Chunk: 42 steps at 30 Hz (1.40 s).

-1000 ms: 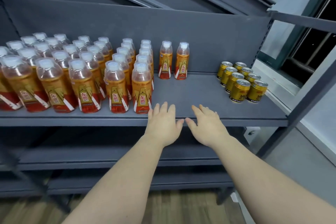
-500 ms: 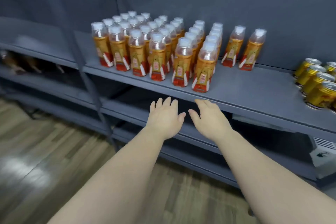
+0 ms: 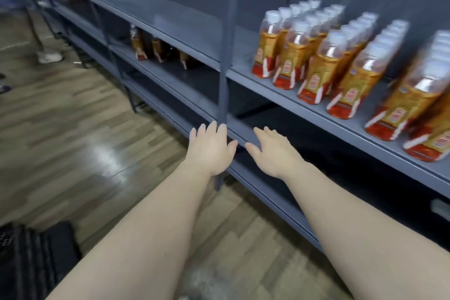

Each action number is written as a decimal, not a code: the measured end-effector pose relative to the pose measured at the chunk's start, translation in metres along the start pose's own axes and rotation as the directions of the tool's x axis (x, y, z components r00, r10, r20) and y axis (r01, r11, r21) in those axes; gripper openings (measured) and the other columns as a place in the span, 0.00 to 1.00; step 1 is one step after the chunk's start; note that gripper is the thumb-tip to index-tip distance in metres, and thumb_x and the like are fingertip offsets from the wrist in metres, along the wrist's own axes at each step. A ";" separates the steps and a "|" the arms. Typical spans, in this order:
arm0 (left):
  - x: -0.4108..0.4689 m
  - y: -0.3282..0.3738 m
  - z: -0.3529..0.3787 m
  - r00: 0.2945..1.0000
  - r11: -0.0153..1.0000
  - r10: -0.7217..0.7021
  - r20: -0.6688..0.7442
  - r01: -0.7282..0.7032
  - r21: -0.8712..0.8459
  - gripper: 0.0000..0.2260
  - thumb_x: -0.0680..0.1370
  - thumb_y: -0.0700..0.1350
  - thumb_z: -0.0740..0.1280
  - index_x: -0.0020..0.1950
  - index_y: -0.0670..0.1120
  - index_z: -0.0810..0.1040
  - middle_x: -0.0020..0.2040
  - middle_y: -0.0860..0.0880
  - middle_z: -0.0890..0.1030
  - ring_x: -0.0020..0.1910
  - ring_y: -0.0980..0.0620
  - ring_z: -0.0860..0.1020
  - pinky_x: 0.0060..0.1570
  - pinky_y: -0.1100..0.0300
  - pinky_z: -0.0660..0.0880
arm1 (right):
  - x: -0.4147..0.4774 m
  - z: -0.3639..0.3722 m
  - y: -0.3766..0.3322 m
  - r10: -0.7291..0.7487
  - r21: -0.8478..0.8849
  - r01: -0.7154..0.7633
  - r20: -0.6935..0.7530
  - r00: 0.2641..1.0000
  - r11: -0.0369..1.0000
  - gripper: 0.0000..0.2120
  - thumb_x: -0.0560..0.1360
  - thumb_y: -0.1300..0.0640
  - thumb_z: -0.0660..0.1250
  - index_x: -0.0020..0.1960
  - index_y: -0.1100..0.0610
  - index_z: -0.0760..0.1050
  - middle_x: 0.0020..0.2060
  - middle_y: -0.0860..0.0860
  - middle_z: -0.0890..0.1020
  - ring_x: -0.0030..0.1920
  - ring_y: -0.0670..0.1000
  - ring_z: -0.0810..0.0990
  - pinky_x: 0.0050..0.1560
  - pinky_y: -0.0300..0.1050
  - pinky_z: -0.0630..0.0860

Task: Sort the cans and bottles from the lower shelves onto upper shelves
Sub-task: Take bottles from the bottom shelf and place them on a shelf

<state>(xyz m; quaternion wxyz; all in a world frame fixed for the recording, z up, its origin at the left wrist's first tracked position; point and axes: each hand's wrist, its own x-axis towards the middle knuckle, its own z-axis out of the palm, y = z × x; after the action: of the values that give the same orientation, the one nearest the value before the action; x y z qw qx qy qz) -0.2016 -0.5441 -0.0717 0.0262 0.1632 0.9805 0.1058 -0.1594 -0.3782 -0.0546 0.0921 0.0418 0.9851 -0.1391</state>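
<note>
Several orange drink bottles (image 3: 341,56) with white caps and red-and-gold labels stand in rows on the upper grey shelf (image 3: 280,95) at the right. Three more bottles (image 3: 158,47) stand in shadow on a lower shelf (image 3: 170,75) of the bay to the left. My left hand (image 3: 210,150) and my right hand (image 3: 272,152) are stretched out side by side in front of a lower shelf edge, fingers straight, holding nothing. No cans are in view.
A grey upright post (image 3: 225,56) divides the two shelf bays. Wood-pattern floor (image 3: 73,129) spreads to the left. A black ribbed object (image 3: 31,256) lies at the bottom left. Far left, shoes and table legs show.
The view has swung left: the gold cans have left the frame, the bottle rows have slid to the right, and the left bay's lower-shelf bottles have come closer. Both hands stay open and empty.
</note>
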 end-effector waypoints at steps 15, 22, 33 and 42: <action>0.078 -0.214 -0.016 0.973 0.971 -0.230 0.029 0.231 -0.065 0.20 0.83 0.58 0.54 0.67 0.45 0.69 0.70 0.45 0.70 0.70 0.41 0.66 0.72 0.41 0.60 | 0.161 0.039 -0.176 -0.142 -0.057 0.151 0.145 0.979 0.987 0.30 0.84 0.41 0.50 0.81 0.54 0.51 0.80 0.55 0.56 0.80 0.58 0.52 0.77 0.55 0.52; 0.130 -0.272 -0.018 0.955 0.953 -0.294 0.049 0.297 -0.064 0.22 0.83 0.58 0.54 0.70 0.45 0.67 0.71 0.44 0.69 0.72 0.40 0.65 0.73 0.41 0.58 | 0.246 0.049 -0.213 -0.181 -0.056 0.195 0.196 0.964 0.979 0.30 0.84 0.41 0.49 0.81 0.53 0.50 0.80 0.55 0.53 0.80 0.56 0.50 0.78 0.54 0.50; 0.243 -0.342 -0.038 0.922 0.924 -0.375 0.094 0.380 -0.037 0.25 0.84 0.58 0.53 0.75 0.44 0.64 0.78 0.43 0.62 0.78 0.40 0.58 0.77 0.41 0.52 | 0.395 0.048 -0.256 -0.219 -0.001 0.226 0.246 0.944 0.974 0.30 0.84 0.41 0.50 0.81 0.53 0.49 0.81 0.55 0.52 0.80 0.57 0.49 0.78 0.55 0.51; 0.319 -0.411 -0.044 0.927 0.930 -0.356 0.119 0.364 -0.054 0.26 0.84 0.59 0.53 0.77 0.45 0.62 0.79 0.43 0.62 0.78 0.40 0.59 0.77 0.42 0.53 | 0.491 0.055 -0.308 -0.223 -0.029 0.238 0.253 0.941 0.971 0.31 0.84 0.40 0.50 0.81 0.54 0.50 0.80 0.57 0.54 0.80 0.59 0.52 0.78 0.57 0.53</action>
<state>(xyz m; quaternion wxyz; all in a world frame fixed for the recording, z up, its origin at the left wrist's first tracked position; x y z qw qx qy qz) -0.6360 -0.8287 -0.1227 0.1038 -0.0150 0.9863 0.1271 -0.6645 -0.6611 -0.1191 0.1985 -0.0945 0.9677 -0.1236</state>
